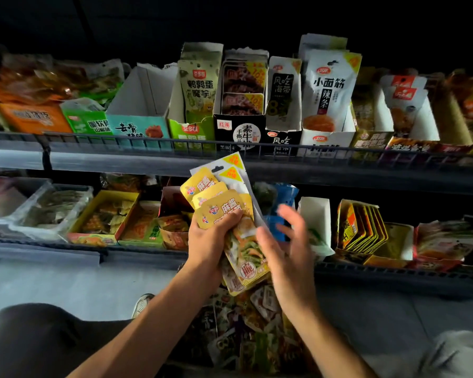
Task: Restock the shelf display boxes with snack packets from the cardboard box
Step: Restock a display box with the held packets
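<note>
My left hand (209, 240) grips a fanned stack of yellow snack packets (221, 203) in front of the lower shelf. My right hand (287, 238) is beside the stack with its fingers spread, its palm near the packets' right edge, and it holds nothing. Below my forearms lies a heap of mixed snack packets (246, 331) in the box; its walls are hidden in the dark. On the upper shelf, a teal display box (139, 126) stands open and looks empty. A row of display boxes with upright packets (325, 99) runs to its right.
The upper shelf's wire rail (148, 144) crosses in front of the display boxes. The lower shelf (393, 276) carries clear bins at left, a yellow tray (104, 214) and more packet boxes at right. My knee and a shoe (142, 304) are on the grey floor at left.
</note>
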A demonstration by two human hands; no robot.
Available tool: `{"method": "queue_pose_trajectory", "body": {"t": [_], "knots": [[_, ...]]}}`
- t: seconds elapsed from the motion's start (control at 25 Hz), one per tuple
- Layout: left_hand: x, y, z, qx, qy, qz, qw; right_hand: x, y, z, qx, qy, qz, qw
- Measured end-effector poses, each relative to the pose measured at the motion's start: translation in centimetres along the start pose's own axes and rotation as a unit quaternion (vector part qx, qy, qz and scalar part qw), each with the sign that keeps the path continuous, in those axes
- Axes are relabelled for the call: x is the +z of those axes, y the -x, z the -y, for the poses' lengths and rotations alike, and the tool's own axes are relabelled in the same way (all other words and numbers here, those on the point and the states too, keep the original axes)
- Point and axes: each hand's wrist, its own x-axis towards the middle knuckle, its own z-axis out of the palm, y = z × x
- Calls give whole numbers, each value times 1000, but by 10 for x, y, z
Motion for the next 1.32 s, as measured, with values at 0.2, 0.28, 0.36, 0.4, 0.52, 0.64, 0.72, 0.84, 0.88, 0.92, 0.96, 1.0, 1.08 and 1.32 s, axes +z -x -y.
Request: {"method": "queue_pose_trajectory", "body": {"t": [0.2,0.28,0.36,0.4,0.52,0.64,0.72,0.84,0.88,0.92,0.96,1.0,1.08,1.32], "knots": [[-1,5,-1,-37,-54,115,991,-1,-7,4,-28,126,13,991],[0,9,-4,-61,-82,147,984,-8,-14,6,84,-17,-29,996],[4,11,-5,-56,-96,124,986,-17,-22,4,181,-144,-60,971],[6,10,-6,-47,-92,104,989,-22,-24,4,204,-170,-71,962],[10,8,-10,-41,-52,52,996,-38,-30,13,167,-138,-94,972],[13,6,-13,-43,-14,50,998,-45,-29,29,150,-141,27,978],[16,8,-13,-33,-13,50,998,-46,-25,32,149,-98,89,980],[19,9,-12,-11,-50,16,999,-44,-23,36,143,-34,136,980],[19,8,-10,-5,-65,10,998,-43,-23,34,146,2,143,979],[19,9,-7,-2,-78,6,997,-41,-23,32,152,29,140,978],[20,10,-7,1,-84,3,996,-39,-23,30,153,39,129,979],[21,12,-9,-1,-78,9,997,-35,-23,27,154,30,110,982],[23,13,-15,-39,-39,75,996,-26,-21,21,171,-36,51,983],[24,8,-15,32,-83,115,989,-33,-24,32,220,-128,46,966]]}}
